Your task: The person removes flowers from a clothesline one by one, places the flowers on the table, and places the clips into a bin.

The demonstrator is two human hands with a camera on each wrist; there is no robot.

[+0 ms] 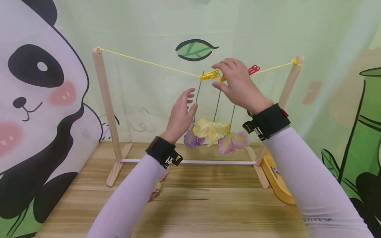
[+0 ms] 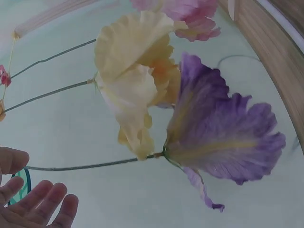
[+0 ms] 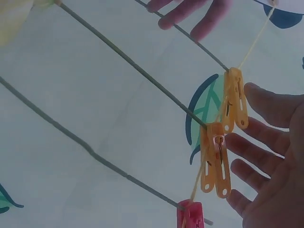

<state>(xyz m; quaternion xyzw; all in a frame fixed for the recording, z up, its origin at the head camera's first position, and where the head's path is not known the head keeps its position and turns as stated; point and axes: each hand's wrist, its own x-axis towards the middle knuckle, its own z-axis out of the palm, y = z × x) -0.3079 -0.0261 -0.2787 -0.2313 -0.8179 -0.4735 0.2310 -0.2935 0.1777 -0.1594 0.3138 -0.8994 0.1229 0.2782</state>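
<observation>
Three artificial flowers hang heads-down by their stems from a yellow string [image 1: 148, 62]: a purple one [image 2: 223, 137], a yellow one [image 1: 211, 129] and a pink one [image 1: 233, 142]. Two yellow clothespins [image 3: 235, 102] and a red clothespin [image 1: 254, 69] clamp the stems to the string. My right hand [image 1: 238, 81] is at the yellow pins, its thumb and fingers spread around them without pinching. Beside the purple flower's stem [image 2: 90, 166] is my left hand [image 1: 181, 114], fingers loosely bent and holding nothing.
The string runs between two wooden posts [image 1: 107, 105] joined low down by a white bar [image 1: 218, 162]. More flowers [image 1: 156, 190] lie on the wooden table [image 1: 238, 215], partly behind my left forearm. A yellow tray [image 1: 285, 195] with clips stands by the right post.
</observation>
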